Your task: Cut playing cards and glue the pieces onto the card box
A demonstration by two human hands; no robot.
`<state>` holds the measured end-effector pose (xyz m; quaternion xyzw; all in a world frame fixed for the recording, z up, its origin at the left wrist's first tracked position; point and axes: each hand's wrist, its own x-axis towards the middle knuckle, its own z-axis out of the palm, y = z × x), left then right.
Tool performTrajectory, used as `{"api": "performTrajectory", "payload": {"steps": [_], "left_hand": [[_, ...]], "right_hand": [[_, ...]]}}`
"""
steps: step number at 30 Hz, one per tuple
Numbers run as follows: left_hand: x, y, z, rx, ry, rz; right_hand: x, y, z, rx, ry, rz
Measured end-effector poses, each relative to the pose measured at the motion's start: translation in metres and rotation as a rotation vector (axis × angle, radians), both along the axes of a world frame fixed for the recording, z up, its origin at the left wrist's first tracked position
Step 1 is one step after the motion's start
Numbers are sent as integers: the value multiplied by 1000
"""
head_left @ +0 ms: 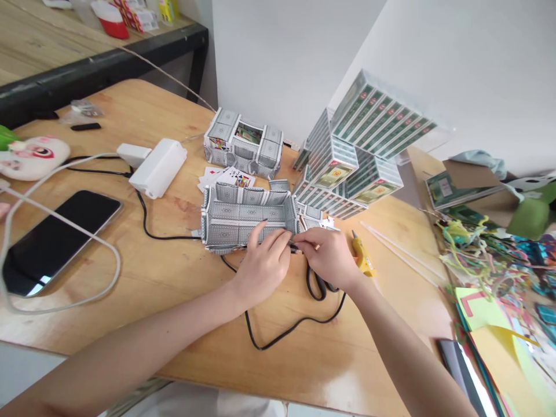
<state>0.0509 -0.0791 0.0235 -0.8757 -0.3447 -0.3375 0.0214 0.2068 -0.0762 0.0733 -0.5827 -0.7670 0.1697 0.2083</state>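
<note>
An open-topped box (243, 214) built of grey-patterned playing cards lies on the table in front of me. My left hand (264, 260) grips its near wall, fingers bent over the edge towards the right corner. Beside it, my right hand (328, 255) is closed in a pinch at that same near right corner; the fingertips hide what exactly sits between them. A second playing-card structure (243, 142), with an opening on top, stands behind the box. Loose playing cards (226, 176) lie between the two. Just right of my right hand is a yellow glue gun (362, 255).
Stacked packs of cards (347, 156) rise behind on the right, with clear glue sticks (399, 255) nearby. A black cable (286, 336) loops in front. On the left are a phone (61, 240), a white adapter (158, 168) and a white cable (115, 255). Craft scraps (499, 249) crowd the right.
</note>
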Motion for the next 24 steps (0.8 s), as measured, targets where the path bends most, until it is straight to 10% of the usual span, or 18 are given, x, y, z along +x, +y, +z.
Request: {"api": "performTrajectory", "payload": {"steps": [24], "left_hand": [[-1, 2, -1, -38, -1, 19]], "right_hand": [[8, -3, 5, 17, -103, 86]]}}
